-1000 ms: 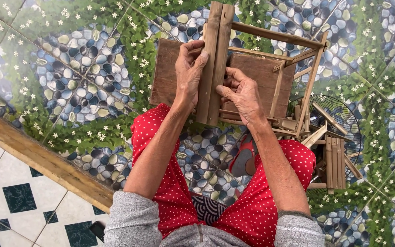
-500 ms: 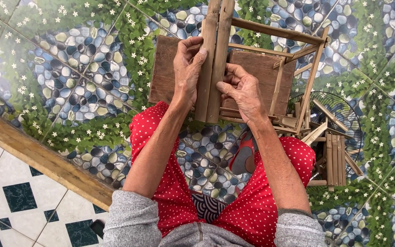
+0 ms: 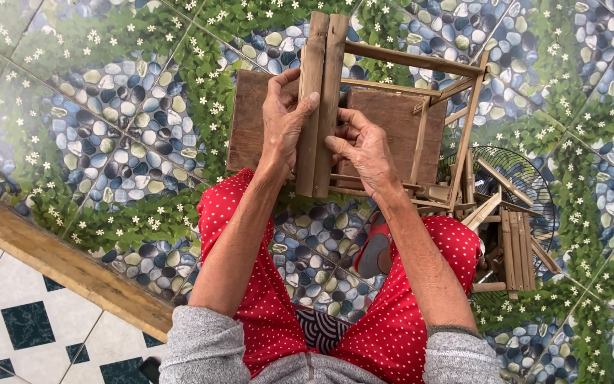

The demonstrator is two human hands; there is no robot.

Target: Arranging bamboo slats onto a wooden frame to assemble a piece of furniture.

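- Left grip pinches two bamboo slats, thumb across them.
- Right grip clasps their other side.
- Board lies beneath both grips.

Two upright bamboo slats between left hand and right hand, before a wooden board within a bamboo frame; a fan lies right.

1. Bamboo sticks: pale tan-brown.
2. Wooden board behind the sticks: dull reddish brown.
3. Trousers below the sticks: red with white dots.
4. Floor around the sticks: grey-blue pebbles, green leaves (tiny white flowers).
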